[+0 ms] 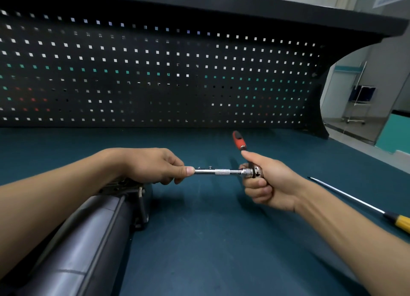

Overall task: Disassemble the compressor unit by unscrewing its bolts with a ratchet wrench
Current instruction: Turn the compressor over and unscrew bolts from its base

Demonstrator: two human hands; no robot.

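A grey cylindrical compressor unit [88,236] lies at the lower left on the teal bench mat, its metal bracket end [124,188] partly hidden under my left wrist. Above the mat I hold a ratchet wrench. My right hand [268,184] grips its chrome head [255,171], and the red and black handle [239,140] points up and away. A chrome extension bar [219,171] runs left from the head. My left hand [155,167] pinches the bar's far end, whose tip is hidden in my fingers.
A long screwdriver with a yellow handle [399,221] lies at the right on the mat [199,240]. A black pegboard [155,74] stands along the back of the bench under a dark shelf. The bench's right edge [363,147] gives onto a corridor.
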